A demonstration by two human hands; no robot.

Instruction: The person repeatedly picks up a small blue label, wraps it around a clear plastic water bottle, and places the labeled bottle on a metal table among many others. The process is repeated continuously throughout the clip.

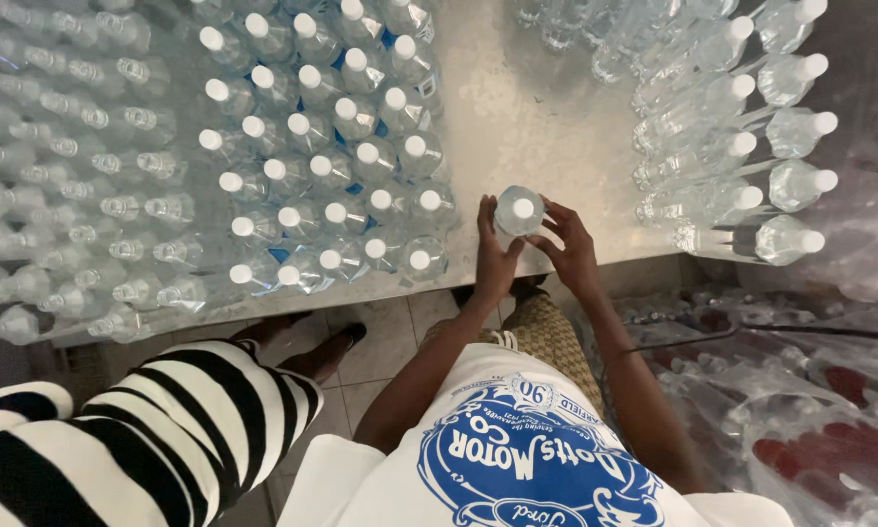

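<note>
Dozens of clear plastic bottles cover the steel table [517,117], the landmark for everything here. The largest mass, on the table's far left, is a bank of uncapped bottles [78,176] lying on their sides with open mouths showing. Next to them, toward the table's middle, stands a block of upright capped bottles [332,166] in close rows, white caps up, some with blue labels. On the table's right side a smaller pile of capped bottles [741,146] lies sideways, caps pointing right. Off the table's near left corner stands another person in a black-and-white striped garment [137,439]. Below the table's right edge, bagged bottles with red caps [819,420] sit on the floor. At the table's near edge, just right of the upright block, both hands hold a single bottle [519,211] upright: the left hand [496,256] is wrapped around its side, and the right hand [568,249] is cupped on the other side, fingers up near the white cap. Judging by the piles, many bottles are already capped and stood in rows, while the large uncapped bank remains to be worked through.
</note>
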